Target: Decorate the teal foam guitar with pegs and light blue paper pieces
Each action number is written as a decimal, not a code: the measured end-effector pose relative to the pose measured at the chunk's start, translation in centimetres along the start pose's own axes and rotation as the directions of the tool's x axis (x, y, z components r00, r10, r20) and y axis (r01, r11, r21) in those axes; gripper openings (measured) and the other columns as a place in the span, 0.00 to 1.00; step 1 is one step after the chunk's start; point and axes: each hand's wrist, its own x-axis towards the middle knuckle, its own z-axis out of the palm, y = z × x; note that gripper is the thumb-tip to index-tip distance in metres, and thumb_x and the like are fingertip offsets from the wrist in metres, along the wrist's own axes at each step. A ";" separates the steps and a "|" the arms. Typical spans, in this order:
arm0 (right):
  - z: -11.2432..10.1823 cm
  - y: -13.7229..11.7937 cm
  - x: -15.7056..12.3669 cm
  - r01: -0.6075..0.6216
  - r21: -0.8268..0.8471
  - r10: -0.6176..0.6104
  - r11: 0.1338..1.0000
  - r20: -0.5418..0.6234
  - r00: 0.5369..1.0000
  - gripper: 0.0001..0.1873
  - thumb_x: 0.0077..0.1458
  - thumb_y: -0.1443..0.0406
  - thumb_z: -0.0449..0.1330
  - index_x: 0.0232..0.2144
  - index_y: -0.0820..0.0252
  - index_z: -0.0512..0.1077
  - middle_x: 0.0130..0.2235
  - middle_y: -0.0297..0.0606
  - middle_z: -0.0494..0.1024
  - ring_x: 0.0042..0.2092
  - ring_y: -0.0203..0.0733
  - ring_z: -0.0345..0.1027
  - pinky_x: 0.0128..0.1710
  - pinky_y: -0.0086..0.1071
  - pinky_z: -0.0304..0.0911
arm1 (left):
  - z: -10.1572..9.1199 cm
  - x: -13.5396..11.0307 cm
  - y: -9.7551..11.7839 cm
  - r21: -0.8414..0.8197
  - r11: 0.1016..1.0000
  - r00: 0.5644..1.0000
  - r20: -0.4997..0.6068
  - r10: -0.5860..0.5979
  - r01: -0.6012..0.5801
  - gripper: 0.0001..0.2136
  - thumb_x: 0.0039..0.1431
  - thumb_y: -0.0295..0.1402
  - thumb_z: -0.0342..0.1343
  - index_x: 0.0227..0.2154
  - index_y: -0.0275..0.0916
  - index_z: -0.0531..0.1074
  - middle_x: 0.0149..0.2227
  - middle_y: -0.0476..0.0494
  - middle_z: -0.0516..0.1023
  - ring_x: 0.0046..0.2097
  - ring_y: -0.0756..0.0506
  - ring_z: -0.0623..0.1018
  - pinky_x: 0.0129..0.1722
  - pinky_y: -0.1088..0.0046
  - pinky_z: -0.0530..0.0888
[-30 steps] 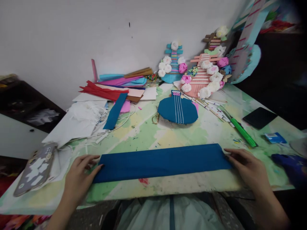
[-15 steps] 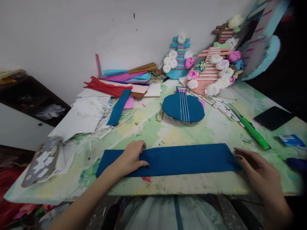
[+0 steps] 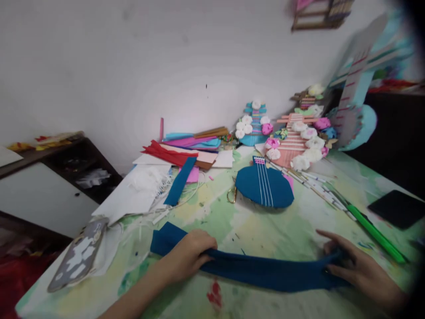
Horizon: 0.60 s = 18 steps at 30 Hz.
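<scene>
A long dark blue strip of crepe paper or cloth (image 3: 262, 269) stretches between both hands along the front of the table. My left hand (image 3: 191, 251) is closed around it toward its left end, and a loose flap sticks out past the wrist. At the other end my right hand (image 3: 355, 268) pinches the strip between thumb and fingers, its index finger pointing out. That end is slightly blurred. Beyond the strip lies a dark blue guitar-shaped piece (image 3: 262, 186) with white strings and pink bands, a pair of scissors (image 3: 231, 192) beside it.
A green cutter knife (image 3: 376, 232) and a black phone-like slab (image 3: 398, 208) lie at right. Flower-decorated guitar shapes (image 3: 299, 139) stand against the wall. Coloured paper strips (image 3: 172, 155), white shreds (image 3: 146, 180) and a phone (image 3: 79, 257) are at left.
The blue strip lay flat before; now it is gripped at both ends and partly lifted and folded. My right hand has closed on its end. The view has tilted up.
</scene>
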 end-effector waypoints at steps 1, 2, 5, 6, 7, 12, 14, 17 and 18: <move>-0.1 -0.4 0.6 -0.033 0.075 0.028 0.997 0.075 0.997 0.20 0.37 0.54 0.65 0.36 0.51 0.76 0.28 0.37 0.78 0.28 0.47 0.73 0.27 0.35 0.70 | -0.6 -0.1 -0.2 0.014 1.000 1.000 -0.017 0.001 -0.001 0.02 0.60 0.29 0.50 0.31 0.40 0.67 0.33 0.47 0.73 0.37 0.47 0.71 0.39 0.73 0.65; -0.3 -0.9 1.2 -0.066 0.137 0.046 0.988 0.147 0.988 0.15 0.38 0.53 0.64 0.31 0.51 0.76 0.26 0.37 0.77 0.27 0.47 0.72 0.26 0.35 0.69 | -1.3 -0.1 -0.5 0.027 1.000 0.999 -0.031 -0.008 0.009 0.02 0.59 0.29 0.51 0.32 0.40 0.67 0.33 0.47 0.73 0.37 0.47 0.72 0.39 0.73 0.65; -0.5 -3.1 3.4 -0.098 0.221 0.046 0.970 0.230 0.972 0.13 0.38 0.51 0.64 0.22 0.52 0.76 0.23 0.37 0.77 0.25 0.48 0.71 0.24 0.35 0.68 | -4.3 0.0 -2.1 0.059 0.996 0.996 -0.049 -0.071 0.074 0.02 0.56 0.29 0.54 0.32 0.40 0.69 0.34 0.47 0.75 0.37 0.47 0.73 0.38 0.74 0.65; -0.6 -4.2 4.3 -0.092 0.235 0.037 0.968 0.228 0.973 0.14 0.38 0.50 0.64 0.21 0.52 0.76 0.22 0.37 0.76 0.25 0.48 0.70 0.23 0.35 0.68 | -5.5 0.1 -2.8 0.071 0.993 0.994 -0.051 -0.093 0.097 0.03 0.54 0.29 0.55 0.33 0.40 0.69 0.33 0.48 0.75 0.37 0.46 0.73 0.37 0.74 0.65; -0.5 -5.5 5.2 -0.082 0.252 0.023 0.964 0.229 0.973 0.14 0.39 0.50 0.64 0.21 0.52 0.76 0.22 0.36 0.76 0.25 0.47 0.70 0.22 0.34 0.67 | -6.9 0.3 -3.6 0.087 0.990 0.992 -0.055 -0.111 0.116 0.05 0.52 0.29 0.56 0.33 0.41 0.70 0.34 0.49 0.75 0.37 0.46 0.74 0.37 0.74 0.65; 0.8 -12.6 11.7 -0.036 0.407 -0.043 0.913 0.184 0.982 0.11 0.40 0.55 0.66 0.23 0.54 0.74 0.26 0.37 0.78 0.28 0.45 0.71 0.25 0.33 0.69 | -15.3 3.3 -8.7 0.228 0.968 0.994 -0.060 -0.094 0.105 0.09 0.46 0.26 0.54 0.32 0.41 0.73 0.32 0.50 0.75 0.35 0.46 0.74 0.35 0.75 0.66; 2.2 -15.0 15.3 -0.027 0.511 -0.074 0.859 0.177 0.981 0.09 0.38 0.59 0.67 0.24 0.56 0.74 0.27 0.35 0.78 0.29 0.44 0.72 0.27 0.33 0.69 | -19.4 5.3 -11.0 0.287 0.949 0.988 -0.116 -0.098 0.128 0.09 0.44 0.26 0.53 0.31 0.40 0.73 0.32 0.50 0.76 0.35 0.46 0.74 0.35 0.75 0.68; 5.6 -18.4 22.0 -0.160 0.693 -0.018 0.703 0.241 0.970 0.10 0.40 0.63 0.68 0.28 0.59 0.74 0.28 0.34 0.78 0.30 0.42 0.72 0.30 0.34 0.69 | -25.8 8.6 -14.6 0.367 0.905 0.962 -0.237 -0.133 0.215 0.08 0.42 0.25 0.51 0.27 0.39 0.72 0.30 0.49 0.76 0.36 0.45 0.74 0.37 0.72 0.69; 7.0 -19.7 24.5 -0.172 0.706 -0.007 0.687 0.243 0.970 0.10 0.42 0.64 0.67 0.30 0.61 0.74 0.29 0.35 0.78 0.31 0.41 0.72 0.31 0.34 0.69 | -27.8 9.6 -15.8 0.391 0.881 0.942 -0.299 -0.150 0.265 0.08 0.42 0.24 0.51 0.26 0.39 0.72 0.30 0.49 0.76 0.37 0.44 0.74 0.39 0.71 0.69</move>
